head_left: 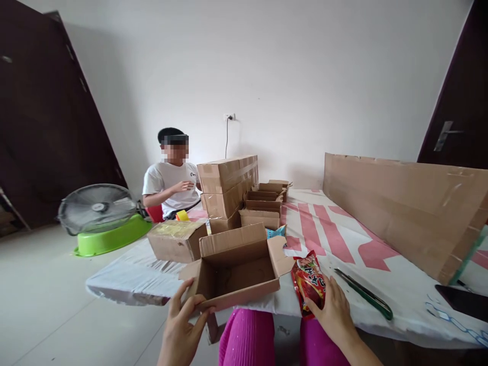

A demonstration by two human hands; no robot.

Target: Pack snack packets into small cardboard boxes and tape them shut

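An uncovered cardboard box (244, 297) stands at the near table edge with its flaps folded out and nothing inside that I can see. My left hand (185, 320) grips its near left corner, fingers on the flap and wall. To the right of the box, my right hand (333, 307) is closed around the lower right side of a shiny red snack packet (308, 279) with printed lettering. The packet lies at the table's edge. A green-handled utility knife (368, 295) rests on the cloth to the right of that hand.
Behind the box are a taped carton (177, 239), a stack of sealed cartons (224, 178), several opened boxes (263, 216) and a blue packet (276, 232). A tall cardboard panel (400, 203) stands right, near a dark phone (463, 301). A person (173, 183) sits beyond, beside a fan (99, 208).
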